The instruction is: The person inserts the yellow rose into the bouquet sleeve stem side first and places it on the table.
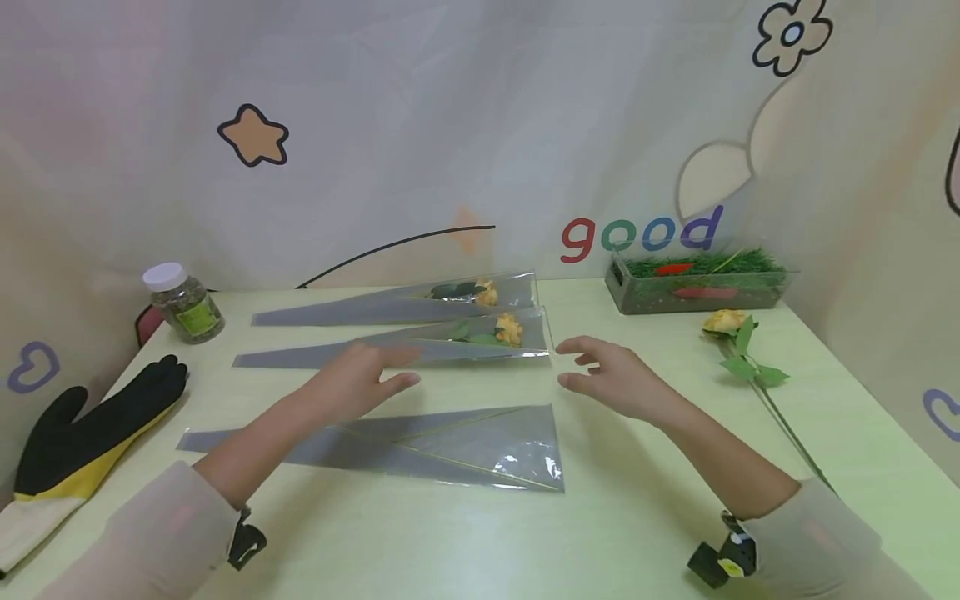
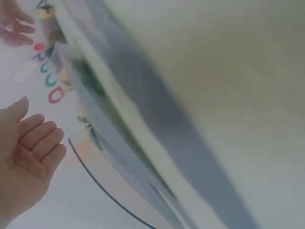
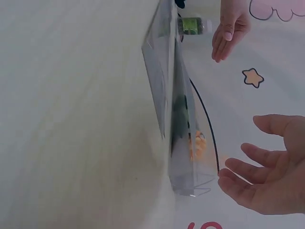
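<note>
On the worktop, the front wrapper lies near centre, the middle wrapper and back wrapper toward 11 o'clock. The glove is at 9, the planter at 1, the rose at 3. The left hand hovers by the middle wrapper, the right hand off its 3 o'clock end; each grip is released. The jar stands at 10. Flowers lie inside the middle and back wrappers.

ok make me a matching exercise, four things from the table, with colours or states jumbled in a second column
Things:
1. jar
2. front sleeve
3. loose rose
4. glove

Descriptions:
A. black, yellow and whitish
B. yellow and green, lies on the right
C. pale-lidded, green-labelled
D. grey and clear, nothing inside

Pairs: 1-C, 2-D, 3-B, 4-A
</note>
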`<state>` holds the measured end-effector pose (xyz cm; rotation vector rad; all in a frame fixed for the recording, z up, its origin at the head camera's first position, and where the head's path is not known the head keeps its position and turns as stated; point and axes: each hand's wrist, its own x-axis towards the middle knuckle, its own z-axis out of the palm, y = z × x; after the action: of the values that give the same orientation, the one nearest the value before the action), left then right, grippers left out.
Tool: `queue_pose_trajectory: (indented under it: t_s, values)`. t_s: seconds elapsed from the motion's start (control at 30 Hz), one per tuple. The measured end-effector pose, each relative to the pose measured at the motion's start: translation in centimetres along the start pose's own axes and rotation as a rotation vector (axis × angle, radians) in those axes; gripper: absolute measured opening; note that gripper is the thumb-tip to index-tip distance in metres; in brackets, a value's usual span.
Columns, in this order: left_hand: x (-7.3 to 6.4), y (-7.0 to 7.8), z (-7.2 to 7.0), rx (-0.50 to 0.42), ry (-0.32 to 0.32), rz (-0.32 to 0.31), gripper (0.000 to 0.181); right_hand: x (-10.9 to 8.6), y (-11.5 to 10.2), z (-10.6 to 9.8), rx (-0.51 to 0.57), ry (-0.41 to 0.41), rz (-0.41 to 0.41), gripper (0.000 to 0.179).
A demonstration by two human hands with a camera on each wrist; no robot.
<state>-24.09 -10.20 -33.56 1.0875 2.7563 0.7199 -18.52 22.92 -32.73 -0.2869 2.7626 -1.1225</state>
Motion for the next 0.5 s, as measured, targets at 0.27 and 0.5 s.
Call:
queue_pose_trajectory:
  t_s: [0.27, 0.5]
  values:
    - [-3.9, -1.0, 2.1, -0.001, -0.014, 0.013, 0.047, -1.7, -0.6, 2.4, -0.096, -0.125, -0.070, 0.041]
    - [-6.2, -1.5, 3.0, 0.014, -0.084, -0.093, 0.056, -2.6, -0.1, 4.3, -0.220, -0.127, -0.113, 0.040]
